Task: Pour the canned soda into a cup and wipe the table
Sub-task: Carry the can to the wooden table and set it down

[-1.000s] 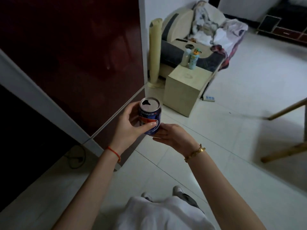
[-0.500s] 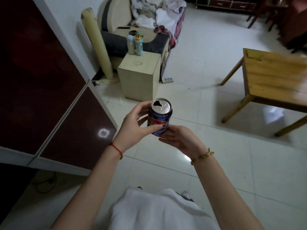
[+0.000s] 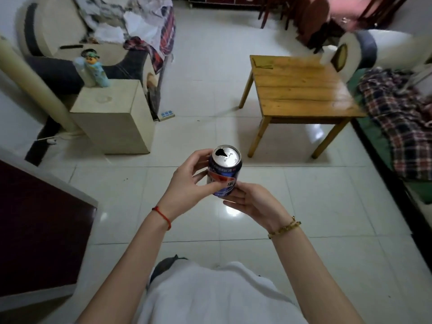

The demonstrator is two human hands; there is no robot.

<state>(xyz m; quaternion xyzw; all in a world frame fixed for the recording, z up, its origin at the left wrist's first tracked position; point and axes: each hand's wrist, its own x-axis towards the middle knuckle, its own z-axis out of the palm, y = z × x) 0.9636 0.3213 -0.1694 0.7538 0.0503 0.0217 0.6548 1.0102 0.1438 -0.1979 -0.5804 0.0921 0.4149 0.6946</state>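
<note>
A blue soda can (image 3: 225,169) with an opened top is held upright in front of me, above the tiled floor. My left hand (image 3: 189,188) grips the can's side, fingers and thumb curled round it. My right hand (image 3: 252,203) cups the can's base from below and the right, its fingers lying under the bottom. A low wooden table (image 3: 301,90) stands ahead on the right, its top bare apart from a small flat piece near the far left corner. No cup shows in this view.
A beige cube stand (image 3: 112,118) with two bottles (image 3: 93,71) sits ahead on the left, next to a cluttered sofa (image 3: 98,31). A dark red cabinet (image 3: 39,228) flanks my left. A plaid blanket (image 3: 402,113) lies on a green mat at the right.
My view has swung right, away from the dark red cabinet; the wooden table has come fully into sight. Both hands keep the can in the same hold.
</note>
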